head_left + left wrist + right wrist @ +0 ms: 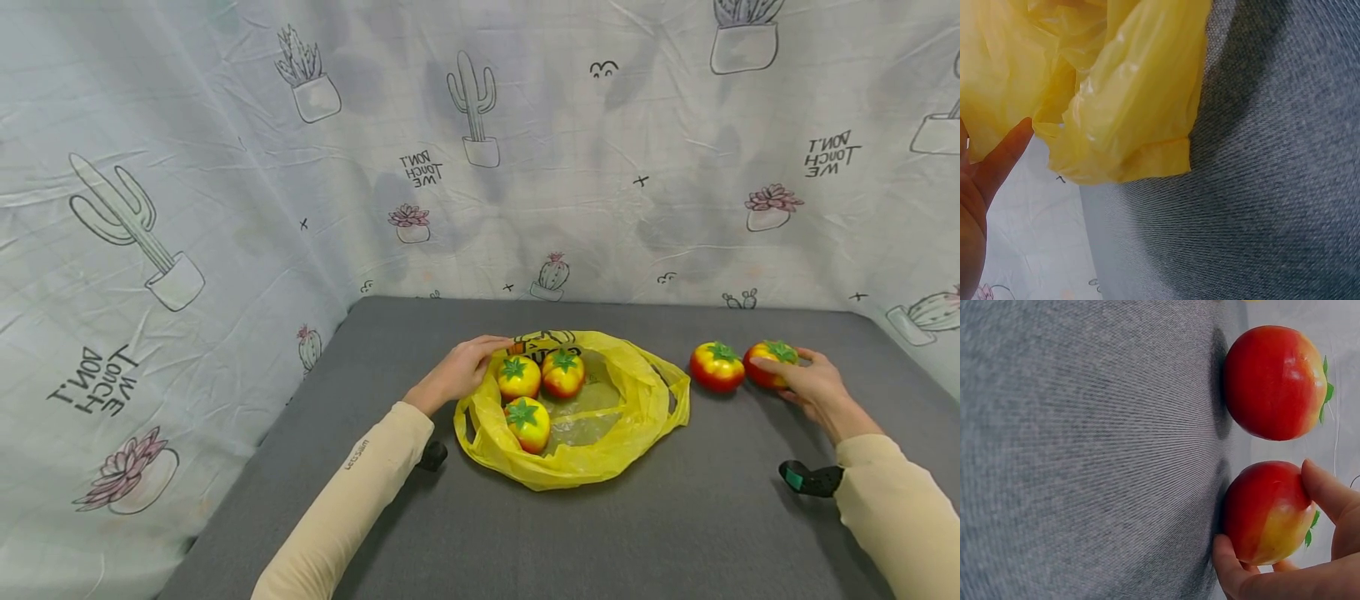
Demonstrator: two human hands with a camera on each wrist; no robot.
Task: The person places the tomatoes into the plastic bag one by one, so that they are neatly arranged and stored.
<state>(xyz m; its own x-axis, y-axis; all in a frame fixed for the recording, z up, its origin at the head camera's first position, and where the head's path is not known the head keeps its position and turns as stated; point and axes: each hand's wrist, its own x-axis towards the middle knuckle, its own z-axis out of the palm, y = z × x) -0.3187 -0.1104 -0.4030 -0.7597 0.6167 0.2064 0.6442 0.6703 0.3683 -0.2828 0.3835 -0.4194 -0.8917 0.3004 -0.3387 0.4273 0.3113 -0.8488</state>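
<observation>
A yellow plastic bag (592,467) lies spread with its mouth upward on the table. Inside, on its left side, sit three red-and-yellow tomatoes with green leafy tops, one of them the near tomato (528,427). My left hand (461,371) holds the bag's left rim; the left wrist view shows the thumb against the plastic (1116,119), while most fingers are hidden. To the right of the bag, my right hand (817,387) grips the rightmost tomato (1266,519), thumb near its top and fingers around its side. Another tomato (717,367) stands just left of that one.
A dark grey cloth covers the table (600,542). Behind and to the left hangs a pale curtain (540,208) printed with potted cacti. Black wrist devices, such as the right device (810,479), sit under both wrists.
</observation>
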